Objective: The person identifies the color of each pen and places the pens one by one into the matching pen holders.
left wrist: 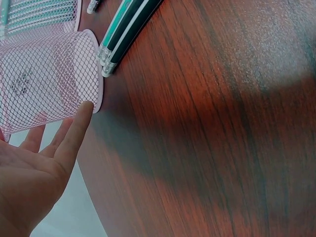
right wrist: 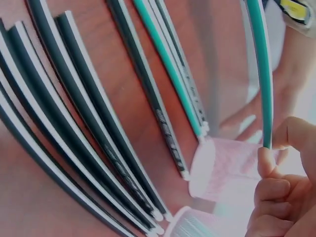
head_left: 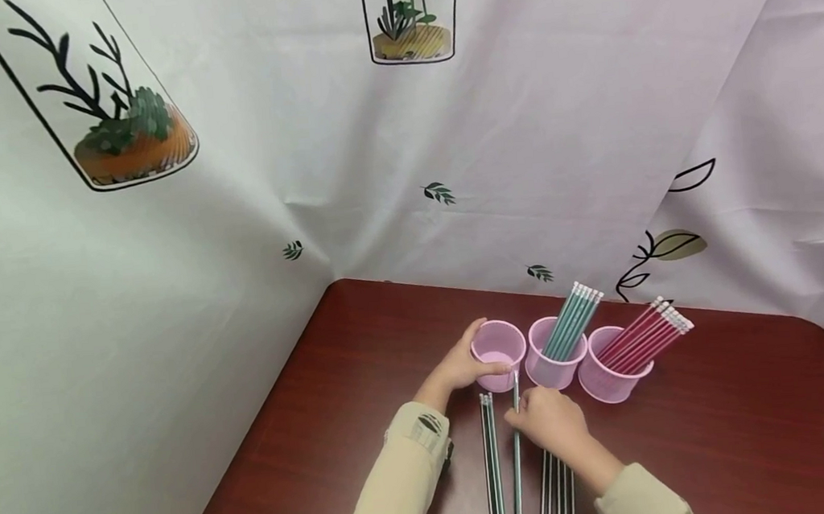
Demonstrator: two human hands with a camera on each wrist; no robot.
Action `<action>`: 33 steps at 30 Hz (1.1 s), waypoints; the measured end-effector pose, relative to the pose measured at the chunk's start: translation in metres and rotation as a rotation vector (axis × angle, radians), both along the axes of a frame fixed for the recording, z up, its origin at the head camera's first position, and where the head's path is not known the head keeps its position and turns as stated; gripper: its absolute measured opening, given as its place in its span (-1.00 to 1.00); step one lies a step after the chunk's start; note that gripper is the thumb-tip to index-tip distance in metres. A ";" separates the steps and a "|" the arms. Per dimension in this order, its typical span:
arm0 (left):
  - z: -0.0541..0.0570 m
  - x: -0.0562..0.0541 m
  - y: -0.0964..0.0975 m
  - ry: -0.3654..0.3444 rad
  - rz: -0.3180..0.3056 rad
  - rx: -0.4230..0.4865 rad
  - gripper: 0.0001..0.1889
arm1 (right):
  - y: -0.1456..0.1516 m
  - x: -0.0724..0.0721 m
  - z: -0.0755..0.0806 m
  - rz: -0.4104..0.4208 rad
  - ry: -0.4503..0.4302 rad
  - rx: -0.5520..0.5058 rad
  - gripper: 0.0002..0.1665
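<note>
My left hand (head_left: 464, 363) grips a pink mesh pencil cup (head_left: 499, 343) at the left of a row, with the thumb across its near side. In the left wrist view its fingers lie along the mesh. My right hand (head_left: 551, 419) is in front of the cups and pinches a green pencil (right wrist: 264, 74) between thumb and forefinger. Under and beside that hand lie dark striped pencils (right wrist: 89, 98), their white-tipped ends toward the cups. A smaller bunch of green and dark pencils (head_left: 493, 460) lies nearer the left forearm.
The middle pink cup (head_left: 553, 371) holds several green pencils (head_left: 573, 321). In the right cup (head_left: 608, 385) stand several red pencils (head_left: 640, 340), leaning right. All rest on a dark red-brown wooden table (head_left: 743, 408). A patterned white curtain (head_left: 553, 117) hangs behind the table.
</note>
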State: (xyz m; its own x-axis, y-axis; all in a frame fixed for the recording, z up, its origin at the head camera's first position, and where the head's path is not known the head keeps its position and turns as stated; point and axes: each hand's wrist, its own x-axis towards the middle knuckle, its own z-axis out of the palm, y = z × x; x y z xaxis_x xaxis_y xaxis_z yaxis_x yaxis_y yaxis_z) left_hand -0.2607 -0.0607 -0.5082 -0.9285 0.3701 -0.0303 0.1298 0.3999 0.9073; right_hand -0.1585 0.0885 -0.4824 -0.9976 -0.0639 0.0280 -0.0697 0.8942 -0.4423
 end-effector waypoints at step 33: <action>-0.002 0.000 -0.001 -0.017 0.005 0.001 0.05 | 0.089 -0.065 0.077 -0.390 0.459 -0.220 -0.72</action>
State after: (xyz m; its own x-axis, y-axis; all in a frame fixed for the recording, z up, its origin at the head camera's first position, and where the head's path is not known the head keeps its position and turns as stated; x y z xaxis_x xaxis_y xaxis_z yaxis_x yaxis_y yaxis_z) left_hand -0.2610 -0.0613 -0.5099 -0.9297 0.3654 -0.0453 0.1127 0.3994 0.9098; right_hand -0.2238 0.1772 -0.4055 -0.8298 0.3571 0.4289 0.0162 0.7836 -0.6210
